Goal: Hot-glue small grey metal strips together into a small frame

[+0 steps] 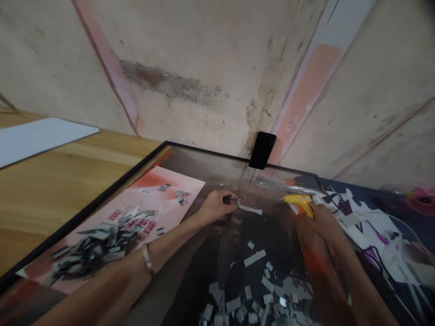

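One pale strip [250, 209] lies on our worktop [210, 262], its end just beside our left hand [218, 206] | that hand curls, thumb and forefinger near together; we cannot tell whether it pinches anything | our right hand [324, 222] is clamped round the yellow glue gun [299, 202], to the strip's right

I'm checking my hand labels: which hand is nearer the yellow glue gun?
Right. The right hand is at the handle of the yellow glue gun; the left hand is off to the gun's left, apart from it.
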`<state>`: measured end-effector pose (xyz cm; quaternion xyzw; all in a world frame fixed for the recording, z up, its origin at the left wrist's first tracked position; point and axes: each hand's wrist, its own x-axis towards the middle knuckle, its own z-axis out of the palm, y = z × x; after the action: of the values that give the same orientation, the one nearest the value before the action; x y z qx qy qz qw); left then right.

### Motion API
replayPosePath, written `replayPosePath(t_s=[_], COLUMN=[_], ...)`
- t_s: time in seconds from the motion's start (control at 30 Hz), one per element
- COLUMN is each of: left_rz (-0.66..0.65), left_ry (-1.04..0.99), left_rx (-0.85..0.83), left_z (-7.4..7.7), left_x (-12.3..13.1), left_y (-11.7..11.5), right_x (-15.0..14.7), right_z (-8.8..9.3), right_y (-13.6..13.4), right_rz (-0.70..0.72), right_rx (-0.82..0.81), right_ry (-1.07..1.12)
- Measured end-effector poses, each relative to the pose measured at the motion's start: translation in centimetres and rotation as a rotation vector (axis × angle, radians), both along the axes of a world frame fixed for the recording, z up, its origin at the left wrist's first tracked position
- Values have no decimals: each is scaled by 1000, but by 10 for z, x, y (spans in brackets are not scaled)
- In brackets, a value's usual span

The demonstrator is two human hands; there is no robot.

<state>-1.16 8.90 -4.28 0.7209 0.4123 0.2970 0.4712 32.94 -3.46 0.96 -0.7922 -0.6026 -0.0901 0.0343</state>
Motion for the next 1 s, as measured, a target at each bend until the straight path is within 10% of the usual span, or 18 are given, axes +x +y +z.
replayPosePath(t_s=[0.13,0.33,0.57,1.0], left_rz=[74,41,-128,122], left_ry=[-140,-659,-886,-429], left_rx=[-126,-353,-534,345], left_z=[-4,17,45,45], left_x=[-1,0,2,6], left_y=[6,4,-12,-28], right_x=[-20,-103,-170,-205], right_z=[21,63,53,26], right_y=[-5,7,59,74], right_rz=[-16,383,510,309], right_rx=[135,149,229,285], right_ry=[-107,614,781,957])
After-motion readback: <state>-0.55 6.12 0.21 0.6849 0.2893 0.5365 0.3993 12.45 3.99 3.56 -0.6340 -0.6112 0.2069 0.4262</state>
